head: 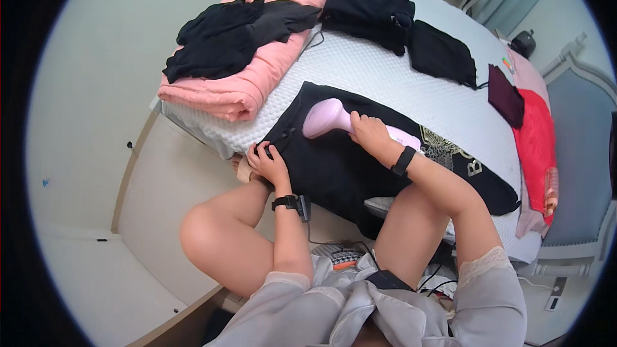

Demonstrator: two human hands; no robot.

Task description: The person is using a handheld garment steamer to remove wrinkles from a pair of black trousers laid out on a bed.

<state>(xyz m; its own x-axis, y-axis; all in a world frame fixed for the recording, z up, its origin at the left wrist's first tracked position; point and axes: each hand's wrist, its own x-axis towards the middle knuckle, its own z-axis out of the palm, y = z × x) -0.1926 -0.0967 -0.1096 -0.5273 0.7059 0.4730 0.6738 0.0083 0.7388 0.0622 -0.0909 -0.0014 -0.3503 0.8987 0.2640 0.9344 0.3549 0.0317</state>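
My right hand [373,135] is closed around the handle of a pink handheld garment steamer [324,118]. The steamer's head points left, over black drawstring trousers [332,168] spread along the near edge of the bed. Gold and silver print and lettering show on the trousers to the right of that hand. At the waistband's near left corner, my left hand [271,163] has its fingers curled on the fabric, beside the drawstring. Part of the trousers hangs over the bed's edge, towards my knees.
A folded pink quilt [231,91] carries dark garments [217,38] at the bed's left. Folded black clothes [368,12] lie across the white quilted bed cover [462,120]. Further right are a maroon folded cloth [505,96], a red cloth [535,154] and the blue padded headboard [576,154].
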